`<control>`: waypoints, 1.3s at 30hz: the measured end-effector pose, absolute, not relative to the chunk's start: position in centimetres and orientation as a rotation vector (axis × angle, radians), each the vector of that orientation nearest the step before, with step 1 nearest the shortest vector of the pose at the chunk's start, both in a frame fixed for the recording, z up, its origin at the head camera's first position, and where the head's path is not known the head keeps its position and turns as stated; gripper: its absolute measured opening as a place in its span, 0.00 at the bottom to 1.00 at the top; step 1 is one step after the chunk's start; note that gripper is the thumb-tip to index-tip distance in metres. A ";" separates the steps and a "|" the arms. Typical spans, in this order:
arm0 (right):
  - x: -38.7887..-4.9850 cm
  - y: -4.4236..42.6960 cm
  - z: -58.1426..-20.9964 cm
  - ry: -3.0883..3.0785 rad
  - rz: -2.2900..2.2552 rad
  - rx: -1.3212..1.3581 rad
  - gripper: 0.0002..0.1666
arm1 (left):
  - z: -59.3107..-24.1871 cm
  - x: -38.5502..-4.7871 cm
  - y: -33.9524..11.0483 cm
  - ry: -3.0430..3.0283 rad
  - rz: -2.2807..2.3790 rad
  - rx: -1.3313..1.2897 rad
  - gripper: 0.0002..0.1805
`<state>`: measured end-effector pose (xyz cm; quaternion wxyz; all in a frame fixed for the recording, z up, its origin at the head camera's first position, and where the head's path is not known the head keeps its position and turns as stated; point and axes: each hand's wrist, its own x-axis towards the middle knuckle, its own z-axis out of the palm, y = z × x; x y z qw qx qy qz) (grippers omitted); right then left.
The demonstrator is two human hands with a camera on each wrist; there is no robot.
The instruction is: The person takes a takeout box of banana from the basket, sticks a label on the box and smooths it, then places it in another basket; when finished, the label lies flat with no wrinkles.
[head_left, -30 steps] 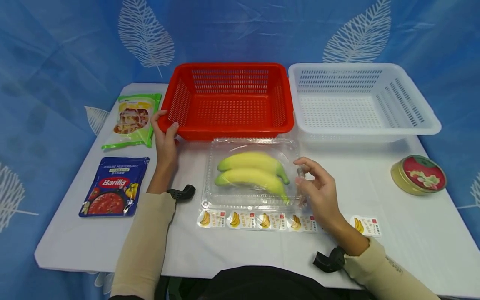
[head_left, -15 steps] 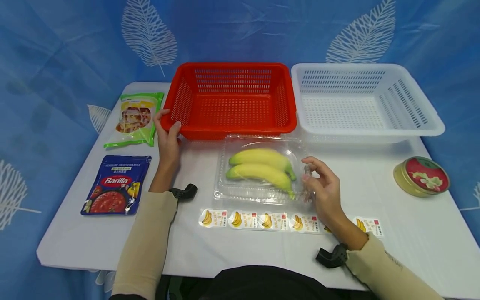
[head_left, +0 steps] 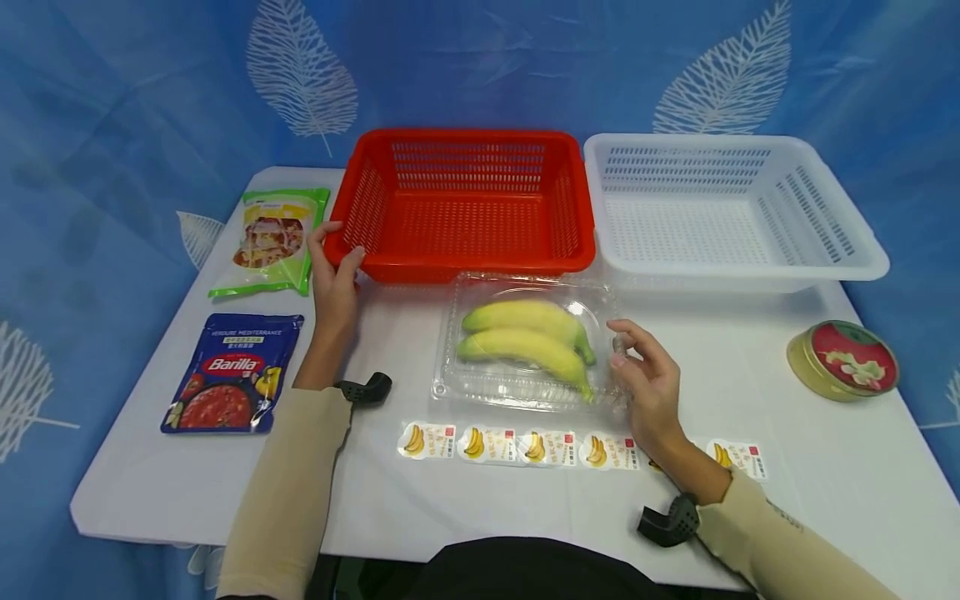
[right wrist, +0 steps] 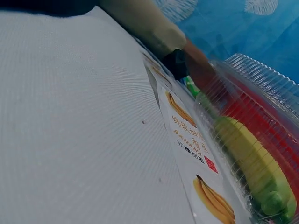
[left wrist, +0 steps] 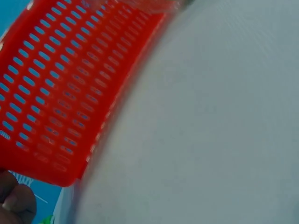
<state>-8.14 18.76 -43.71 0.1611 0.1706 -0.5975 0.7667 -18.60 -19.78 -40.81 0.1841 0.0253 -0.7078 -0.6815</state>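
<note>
My left hand [head_left: 335,283] holds the front left corner of the red basket [head_left: 465,268], thumb on the rim in the head view. In the left wrist view only curled fingers [left wrist: 17,200] show below the basket's slotted wall [left wrist: 70,79]. Two yellow bananas with green ends [head_left: 525,343] lie inside a clear plastic clamshell box [head_left: 480,390] in front of the basket. At the box's right edge, my right hand [head_left: 651,383] pinches it between thumb and fingers. The right wrist view shows the box's ribbed side [right wrist: 219,135] and a banana [right wrist: 252,161] through it.
A white basket [head_left: 750,273] stands right of the red one. To the left lie a green food bag [head_left: 270,242] and a blue Barilla pouch [head_left: 228,375]. A row of banana stickers [head_left: 517,446] lies in front; a gold tin [head_left: 842,360] is at right.
The clamshell box with the bananas has shifted right along with my right hand, mostly in the first half second. My left hand stays at the red basket's corner.
</note>
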 end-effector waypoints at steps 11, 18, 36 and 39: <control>-8.0 18.7 -44.0 -1.748 2.229 0.465 0.22 | -40.1 -18.0 -20.7 -2.108 -1.749 0.063 0.29; -7.8 18.9 -44.1 -1.775 2.205 0.501 0.22 | -38.2 -15.8 -20.5 -2.088 -1.337 0.030 0.28; -8.2 19.3 -43.8 -1.768 2.188 0.569 0.22 | -40.5 -10.8 -19.8 -2.783 -0.959 -0.733 0.03; -8.4 19.3 -43.7 -1.774 2.181 0.580 0.22 | -40.5 -10.0 -19.6 -2.860 -0.946 -0.779 0.05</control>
